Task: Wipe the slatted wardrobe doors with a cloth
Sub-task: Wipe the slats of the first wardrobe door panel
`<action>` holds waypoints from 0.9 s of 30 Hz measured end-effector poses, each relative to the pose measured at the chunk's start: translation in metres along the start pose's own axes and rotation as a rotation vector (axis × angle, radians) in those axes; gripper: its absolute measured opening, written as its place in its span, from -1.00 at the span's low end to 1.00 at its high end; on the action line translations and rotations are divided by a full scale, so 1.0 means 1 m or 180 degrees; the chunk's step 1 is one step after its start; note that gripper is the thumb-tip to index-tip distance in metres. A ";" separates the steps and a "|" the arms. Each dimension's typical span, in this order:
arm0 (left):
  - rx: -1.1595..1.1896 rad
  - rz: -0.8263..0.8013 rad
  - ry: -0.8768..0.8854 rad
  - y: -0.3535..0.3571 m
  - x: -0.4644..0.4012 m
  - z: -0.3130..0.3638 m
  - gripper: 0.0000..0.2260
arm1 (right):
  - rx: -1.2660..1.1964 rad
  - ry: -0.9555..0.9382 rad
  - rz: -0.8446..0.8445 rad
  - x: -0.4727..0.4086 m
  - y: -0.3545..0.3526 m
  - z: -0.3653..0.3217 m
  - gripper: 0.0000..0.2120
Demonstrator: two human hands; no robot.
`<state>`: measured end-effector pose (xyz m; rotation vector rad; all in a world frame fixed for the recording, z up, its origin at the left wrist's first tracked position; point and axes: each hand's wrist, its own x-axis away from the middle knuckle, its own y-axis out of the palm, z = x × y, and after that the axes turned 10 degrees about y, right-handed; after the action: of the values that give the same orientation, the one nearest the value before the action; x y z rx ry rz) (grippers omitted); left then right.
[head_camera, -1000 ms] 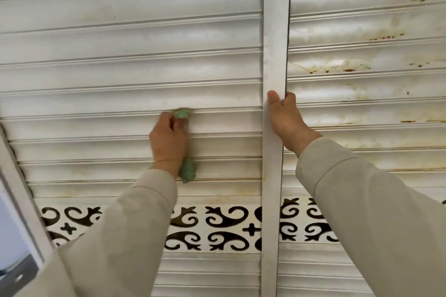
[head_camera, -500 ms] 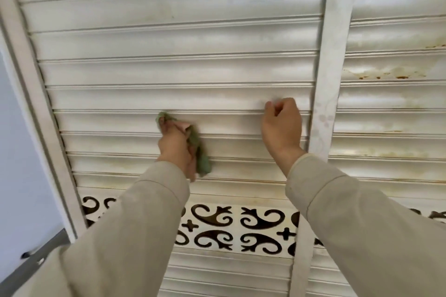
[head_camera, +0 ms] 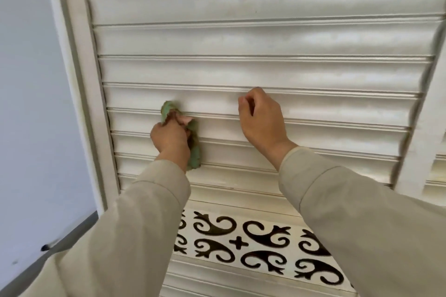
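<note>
One cloth (head_camera: 193,149), two hands. The left hand (head_camera: 170,138) is gripping the cloth against the door (head_camera: 241,41); the right hand (head_camera: 261,119), fingers curled, holding nothing, is resting on the door's slats.

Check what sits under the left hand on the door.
A green cloth is gripped in the left hand, its ends showing above the fingers and beside the wrist, pressed against a white slat. The cloth's middle and the slat surface beneath it are covered.
</note>
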<state>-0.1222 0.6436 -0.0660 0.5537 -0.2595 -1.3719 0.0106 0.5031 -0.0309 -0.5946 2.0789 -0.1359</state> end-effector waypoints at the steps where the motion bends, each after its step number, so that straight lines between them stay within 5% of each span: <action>1: -0.0009 0.0087 0.0025 -0.010 -0.014 0.005 -0.77 | 0.0029 -0.0062 -0.0030 0.000 0.010 -0.004 -0.80; 5: -0.0242 0.0252 0.0159 -0.058 -0.072 0.031 -0.82 | 0.0408 -0.0228 -0.0038 -0.007 0.033 -0.009 -0.76; 9: -0.0825 0.0206 0.0677 -0.089 -0.115 0.030 -0.62 | 0.0524 -0.0128 0.0213 -0.019 0.039 -0.010 -0.78; 14: -0.1265 0.0368 0.0868 -0.081 -0.071 0.003 -0.74 | 0.0590 0.0049 -0.0080 -0.023 0.033 -0.015 -0.81; 20: -0.1202 -0.1496 0.1064 -0.046 0.011 -0.047 -0.90 | 0.0546 0.0069 -0.0020 -0.017 0.034 -0.017 -0.81; 22: -0.1487 -0.1692 0.1265 -0.046 0.007 -0.049 -0.91 | 0.0501 0.0090 -0.0046 -0.016 0.033 -0.015 -0.80; 27: -0.1298 -0.0532 0.1199 -0.079 -0.048 -0.038 -0.82 | 0.0347 0.0179 -0.0169 -0.019 0.032 -0.011 -0.79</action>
<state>-0.1801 0.6906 -0.1322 0.4852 0.3730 -1.4017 -0.0014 0.5387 -0.0204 -0.5855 2.0956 -0.2980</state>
